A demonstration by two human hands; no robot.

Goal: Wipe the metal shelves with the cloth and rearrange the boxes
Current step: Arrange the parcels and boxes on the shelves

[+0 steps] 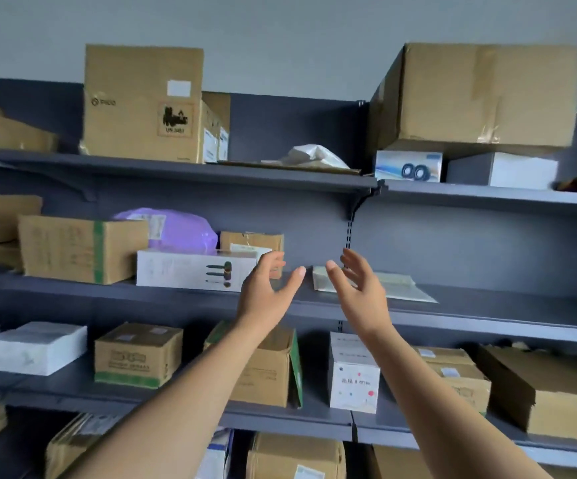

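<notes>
2 hands: left hand [266,292] and right hand [361,295] are raised, palms facing, before the middle shelf [470,321].
Grip: released on both, nothing held; probably poised to take a box.
Boxes: white box [190,269] just left of the left hand; flat packet [394,285] behind the right hand.
Unclear: no cloth identifiable; the crumpled white thing [314,155] on the top shelf [211,174] is too blurred to name.

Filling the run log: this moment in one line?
left hand: open, empty; right hand: open, empty; both raised before middle shelf

brown box [251,240] partly behind left hand [263,288]; bottom boxes [294,454] cropped
</notes>
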